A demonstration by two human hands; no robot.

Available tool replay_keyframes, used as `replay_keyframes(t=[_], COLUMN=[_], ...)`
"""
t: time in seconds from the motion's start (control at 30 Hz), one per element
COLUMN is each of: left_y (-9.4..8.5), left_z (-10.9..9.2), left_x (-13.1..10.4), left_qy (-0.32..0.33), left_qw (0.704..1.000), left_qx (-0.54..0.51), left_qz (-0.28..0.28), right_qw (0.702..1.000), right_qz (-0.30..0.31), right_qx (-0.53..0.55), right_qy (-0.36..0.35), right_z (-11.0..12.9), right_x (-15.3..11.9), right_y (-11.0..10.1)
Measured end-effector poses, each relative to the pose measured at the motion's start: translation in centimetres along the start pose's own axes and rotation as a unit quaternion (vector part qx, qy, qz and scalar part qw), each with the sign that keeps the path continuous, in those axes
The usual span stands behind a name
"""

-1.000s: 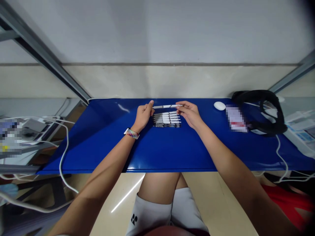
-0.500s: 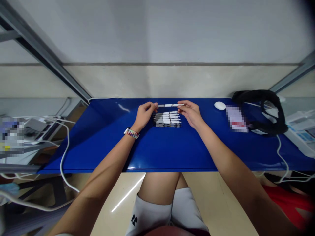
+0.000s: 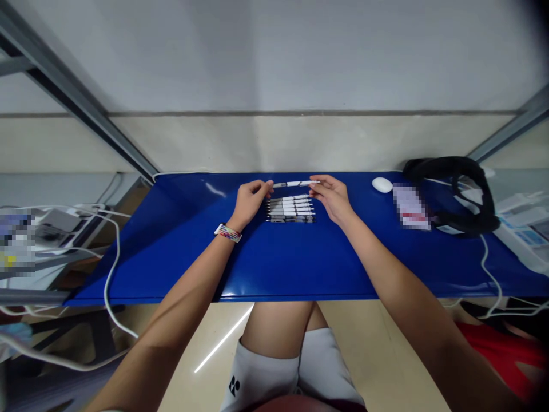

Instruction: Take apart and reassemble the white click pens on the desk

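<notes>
Crosswise, a pen (image 3: 294, 183), grey end leftward, pinched by left hand (image 3: 249, 202) and right hand (image 3: 335, 199).

Muted light, stretched edges
Floor (image 3: 227, 352) glares at seven o'clock; wall (image 3: 227, 57) shadowed at eleven; black vignetting at two.

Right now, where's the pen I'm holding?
In the head view, the held white pen is slightly right of centre, between your left hand and right hand, just above the row of pens in the picture.
</notes>
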State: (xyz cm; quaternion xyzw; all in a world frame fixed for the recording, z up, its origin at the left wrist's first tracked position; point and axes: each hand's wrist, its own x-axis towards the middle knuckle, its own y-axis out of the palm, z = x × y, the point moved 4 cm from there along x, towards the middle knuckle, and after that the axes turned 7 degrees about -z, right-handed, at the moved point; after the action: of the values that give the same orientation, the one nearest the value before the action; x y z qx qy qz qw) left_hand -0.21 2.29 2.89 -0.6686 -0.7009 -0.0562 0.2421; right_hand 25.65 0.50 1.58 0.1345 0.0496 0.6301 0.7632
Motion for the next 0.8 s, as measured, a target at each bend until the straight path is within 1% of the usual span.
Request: replay_keyframes(t=[0.13, 0.27, 0.43, 0.63, 0.8], left_y=[-0.1, -0.2, -0.4, -0.5, -0.6], left_z=[0.8, 1.3, 1.4, 1.3, 1.1], left_x=[0.2, 0.3, 0.4, 0.4, 0.4], left_qy=[-0.008, -0.018, -0.025, -0.033, -0.040], left_qw=[0.999, 0.997, 0.996, 0.995, 0.993], left_qx=[-0.045, -0.060, -0.074, -0.082, -0.096], left_qz=[-0.026, -0.040, -0.046, -0.053, -0.049], right_qw=[1.000, 0.999, 0.998, 0.997, 0.996], right_qz=[-0.023, -0.040, -0.063, -0.074, -0.085], right_qx=[0.013, 0.013, 0.003, 0.017, 0.006], right_qy=[0.014, 0.014, 0.016, 0.027, 0.020], right_z=[-0.1, -0.3, -0.4, -0.3, -0.2], right_x=[0.2, 0.4, 0.5, 0.6, 0.6], right_y=[-0.4, -0.7, -1.0, -1.2, -1.3])
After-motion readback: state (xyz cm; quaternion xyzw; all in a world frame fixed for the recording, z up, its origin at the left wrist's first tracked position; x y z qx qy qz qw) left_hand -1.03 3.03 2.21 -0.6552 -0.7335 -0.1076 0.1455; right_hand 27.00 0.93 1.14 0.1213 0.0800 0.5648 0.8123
